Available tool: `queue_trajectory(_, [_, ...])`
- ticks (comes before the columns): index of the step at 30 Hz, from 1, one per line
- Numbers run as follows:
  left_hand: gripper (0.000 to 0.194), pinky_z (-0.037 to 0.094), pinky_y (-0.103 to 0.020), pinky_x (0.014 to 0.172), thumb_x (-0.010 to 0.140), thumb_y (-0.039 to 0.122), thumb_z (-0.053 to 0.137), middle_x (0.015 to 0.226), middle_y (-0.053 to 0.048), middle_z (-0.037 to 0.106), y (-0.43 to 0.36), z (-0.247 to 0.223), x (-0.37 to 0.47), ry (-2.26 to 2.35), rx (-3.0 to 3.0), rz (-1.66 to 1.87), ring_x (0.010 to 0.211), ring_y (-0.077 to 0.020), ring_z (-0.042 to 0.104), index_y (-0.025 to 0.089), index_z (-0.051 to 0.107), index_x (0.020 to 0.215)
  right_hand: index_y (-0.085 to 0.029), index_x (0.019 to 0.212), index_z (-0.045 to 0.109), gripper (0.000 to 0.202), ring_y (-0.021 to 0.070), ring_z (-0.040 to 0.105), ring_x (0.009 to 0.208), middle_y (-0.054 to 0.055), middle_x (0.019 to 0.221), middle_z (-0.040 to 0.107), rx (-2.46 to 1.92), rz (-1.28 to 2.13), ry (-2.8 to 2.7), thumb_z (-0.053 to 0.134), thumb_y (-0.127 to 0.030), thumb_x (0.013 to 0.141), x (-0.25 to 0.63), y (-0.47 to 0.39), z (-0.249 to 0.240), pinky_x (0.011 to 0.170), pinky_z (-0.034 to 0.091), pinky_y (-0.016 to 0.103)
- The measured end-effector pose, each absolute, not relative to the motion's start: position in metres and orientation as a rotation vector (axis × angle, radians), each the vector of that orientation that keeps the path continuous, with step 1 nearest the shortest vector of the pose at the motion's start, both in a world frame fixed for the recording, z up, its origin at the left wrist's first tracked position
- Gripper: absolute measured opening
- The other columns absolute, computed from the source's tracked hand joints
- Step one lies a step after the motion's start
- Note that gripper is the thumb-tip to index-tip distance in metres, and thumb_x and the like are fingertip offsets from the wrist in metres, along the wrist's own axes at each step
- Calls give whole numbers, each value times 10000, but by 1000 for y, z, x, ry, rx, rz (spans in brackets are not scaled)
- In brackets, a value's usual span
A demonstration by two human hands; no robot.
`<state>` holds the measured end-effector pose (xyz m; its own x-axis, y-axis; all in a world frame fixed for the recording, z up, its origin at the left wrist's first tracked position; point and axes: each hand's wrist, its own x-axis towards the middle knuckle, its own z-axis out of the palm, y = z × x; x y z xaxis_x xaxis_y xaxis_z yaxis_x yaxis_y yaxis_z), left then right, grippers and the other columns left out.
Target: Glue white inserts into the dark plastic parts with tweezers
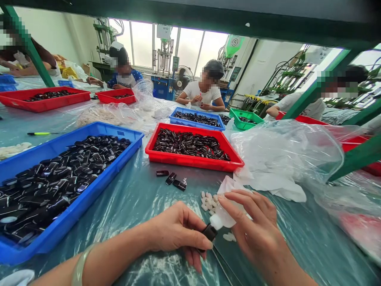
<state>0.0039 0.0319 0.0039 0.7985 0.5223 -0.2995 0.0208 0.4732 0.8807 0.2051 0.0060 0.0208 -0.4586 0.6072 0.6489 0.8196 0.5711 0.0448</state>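
Observation:
Near the bottom centre, my left hand (181,232) pinches a small glossy black plastic part (209,232) between thumb and fingers. My right hand (253,222) holds a soft white bottle (224,216), its nozzle end touching the top of the black part. A thin metal tool (223,264) runs downward from beneath the black part; what holds it is hidden. Small white pieces (209,201) lie in a pile just behind the bottle. Three loose black parts (170,178) rest on the plastic-covered table, in front of the red tray.
A large blue tray (119,171) of black parts is at left, a red tray (193,160) of them ahead. Plastic bags (285,151) spread at right. Green frame bars (321,87) cross above. Several people, one a person in white (205,93), sit beyond.

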Motion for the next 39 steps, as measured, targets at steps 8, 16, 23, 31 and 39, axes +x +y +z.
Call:
queue_trajectory(8, [208, 453, -167, 445, 626, 289, 677, 525, -5, 579, 32, 5, 5, 609, 1024, 316, 445, -95, 581, 96, 604, 598, -230, 1015, 591, 374, 198, 569, 945, 51, 958, 636, -1081, -482, -2186, 387, 2, 804, 203, 6, 23, 854, 348, 403])
queue_trajectory(16, [206, 459, -168, 441, 625, 285, 676, 530, -7, 582, 31, 4, 4, 591, 1020, 324, 442, -98, 584, 91, 608, 607, -206, 1037, 564, 382, 212, 536, 975, 67, 984, 608, -1035, -492, -2239, 384, 31, 797, 208, 6, 23, 836, 360, 422])
queue_trajectory(23, [207, 454, -162, 440, 618, 285, 681, 530, -3, 583, 32, 6, 4, 590, 1014, 311, 439, -92, 580, 92, 608, 606, -158, 1026, 556, 359, 230, 511, 987, 101, 1002, 579, -973, -468, -2285, 384, 56, 795, 210, 5, 24, 827, 355, 450])
queue_trajectory(31, [191, 428, -148, 432, 632, 273, 670, 529, 7, 575, 31, 7, 3, 572, 1029, 294, 436, -81, 574, 101, 594, 598, -172, 1012, 542, 394, 213, 518, 981, 92, 1001, 582, -922, -448, -2328, 353, 87, 783, 211, 7, 29, 814, 380, 437])
queue_trajectory(39, [216, 427, -159, 429, 626, 296, 678, 515, 11, 570, 31, 5, 5, 587, 1030, 272, 430, -85, 568, 104, 588, 581, -181, 992, 585, 310, 213, 538, 983, 86, 970, 625, -902, -430, -2314, 430, 24, 820, 214, 7, 28, 841, 370, 438])
